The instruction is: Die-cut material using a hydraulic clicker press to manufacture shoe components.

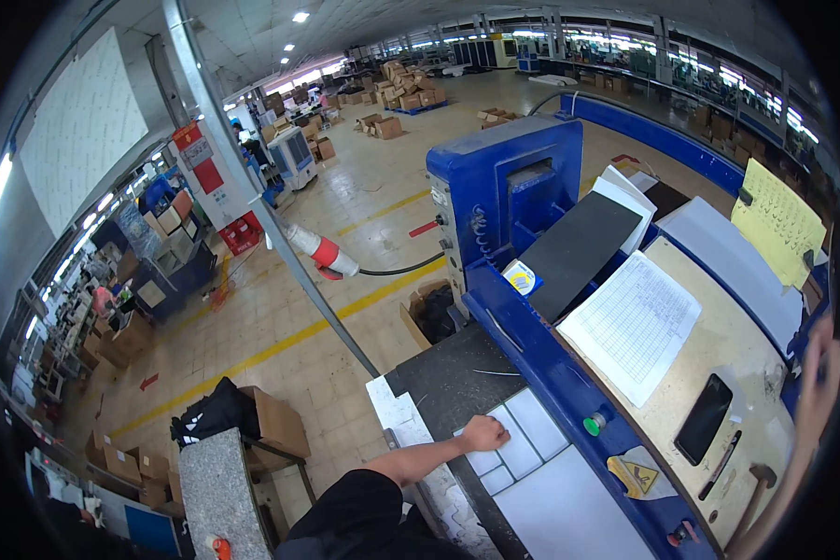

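Observation:
My left hand (485,434) is closed in a fist, resting on white rectangular panels (535,422) with dark gaps between them. Whatever its fingers hold, if anything, is hidden. The panels and a larger white sheet (569,509) lie on a dark bed (457,378) beside the blue machine beam (569,373). At the far right my right hand (819,364) is raised near the rim of the picture, below a yellow handwritten sheet (779,224). Its fingers are smeared, and I cannot make out what they touch.
On the beige machine top lie a gridded paper (635,327), a black phone (703,419), a pen (720,465) and a hammer (753,499). A green button (595,424) sits on the beam. A metal post (271,224) and a speckled-top table (213,490) stand to the left.

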### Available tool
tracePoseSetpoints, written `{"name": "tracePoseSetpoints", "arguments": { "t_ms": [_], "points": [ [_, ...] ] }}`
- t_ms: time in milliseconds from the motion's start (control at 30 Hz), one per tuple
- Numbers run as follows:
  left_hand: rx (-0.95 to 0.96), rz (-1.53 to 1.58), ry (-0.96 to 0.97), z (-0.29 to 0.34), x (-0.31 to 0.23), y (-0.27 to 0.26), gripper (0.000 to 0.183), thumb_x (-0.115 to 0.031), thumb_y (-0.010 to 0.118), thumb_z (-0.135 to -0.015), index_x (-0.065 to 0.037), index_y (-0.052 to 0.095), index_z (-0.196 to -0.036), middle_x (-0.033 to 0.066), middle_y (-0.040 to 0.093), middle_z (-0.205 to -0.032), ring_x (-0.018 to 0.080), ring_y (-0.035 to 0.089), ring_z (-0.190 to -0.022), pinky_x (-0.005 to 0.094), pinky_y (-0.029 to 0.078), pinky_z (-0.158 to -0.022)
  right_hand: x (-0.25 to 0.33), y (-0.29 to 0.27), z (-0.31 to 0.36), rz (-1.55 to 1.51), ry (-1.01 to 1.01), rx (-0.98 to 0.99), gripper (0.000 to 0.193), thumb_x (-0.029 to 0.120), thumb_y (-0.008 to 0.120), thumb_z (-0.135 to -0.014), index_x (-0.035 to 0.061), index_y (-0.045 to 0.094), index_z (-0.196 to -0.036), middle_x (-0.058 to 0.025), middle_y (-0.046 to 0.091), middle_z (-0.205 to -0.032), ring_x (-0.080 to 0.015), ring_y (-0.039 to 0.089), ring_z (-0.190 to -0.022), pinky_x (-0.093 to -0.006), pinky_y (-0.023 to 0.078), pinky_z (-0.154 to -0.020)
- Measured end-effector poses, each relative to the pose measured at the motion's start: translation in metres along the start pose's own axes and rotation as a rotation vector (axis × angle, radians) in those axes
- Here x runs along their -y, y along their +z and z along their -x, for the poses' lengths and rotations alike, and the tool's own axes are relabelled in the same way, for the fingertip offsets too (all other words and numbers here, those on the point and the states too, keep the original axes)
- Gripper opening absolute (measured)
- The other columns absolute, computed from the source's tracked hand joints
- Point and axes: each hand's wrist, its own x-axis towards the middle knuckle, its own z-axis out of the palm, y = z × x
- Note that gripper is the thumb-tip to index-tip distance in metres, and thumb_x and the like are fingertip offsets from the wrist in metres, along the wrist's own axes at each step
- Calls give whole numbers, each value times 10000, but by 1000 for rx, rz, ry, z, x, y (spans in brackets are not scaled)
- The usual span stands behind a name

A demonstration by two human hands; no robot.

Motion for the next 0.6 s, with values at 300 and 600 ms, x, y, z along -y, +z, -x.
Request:
{"name": "tracePoseSetpoints", "arguments": {
  "t_ms": [300,600],
  "points": [
    [-5,46,196,1,15,5,440,-341,540,-873,-48,610,-552,152,617,-598,322,634,-592,441,524,-552,277,205,301,-615,365,746,326,226,726,-748,8,629,-970,-163,581,-1024,-360,547,-981,-432,450,-863],
    [236,-8,614,8,29,-8,399,-400,518,-912,-3,554,-897,160,573,-883,327,550,-858,395,492,-659,303,272,340,-293,397,968,425,292,755,-687,-3,557,-921,-182,566,-948,-372,562,-912,-448,491,-776]
  ]
}}
